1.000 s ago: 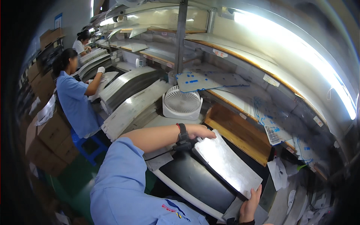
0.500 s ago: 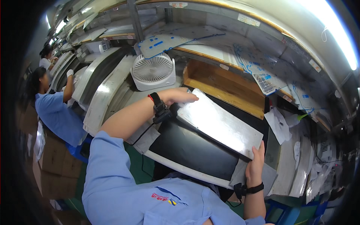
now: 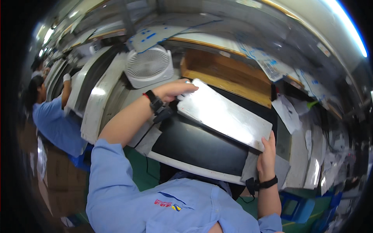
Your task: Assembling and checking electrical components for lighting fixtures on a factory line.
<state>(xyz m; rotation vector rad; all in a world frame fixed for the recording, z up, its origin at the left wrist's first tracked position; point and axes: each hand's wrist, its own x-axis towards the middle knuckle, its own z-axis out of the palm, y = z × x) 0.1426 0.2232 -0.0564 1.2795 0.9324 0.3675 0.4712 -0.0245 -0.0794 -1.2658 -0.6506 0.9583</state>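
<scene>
A long, flat silvery metal panel (image 3: pixel 225 114) slants over the bench, its far left end higher in view than its near right end. My left hand (image 3: pixel 175 90) grips the far left end, with the thumb on top and the other fingers partly hidden behind the edge. At the opposite end, my right hand (image 3: pixel 267 155) holds the short right edge, thumb on the upper face. Below the panel lies a black mat (image 3: pixel 200 149) on the pale-edged worktop. Whether the panel touches the mat I cannot tell.
Behind the panel stands an open wooden box (image 3: pixel 229 83), with a white fan (image 3: pixel 149 66) to its left. Stacked pale panels (image 3: pixel 99 101) line the left, and more panels (image 3: pixel 297 155) stand at right. Shelves run above. A co-worker in blue (image 3: pixel 58 120) sits far left.
The whole view has shifted, so the bench and its contents appear higher in the picture. Both hands keep their hold on the panel, which stays much the same relative to the mat.
</scene>
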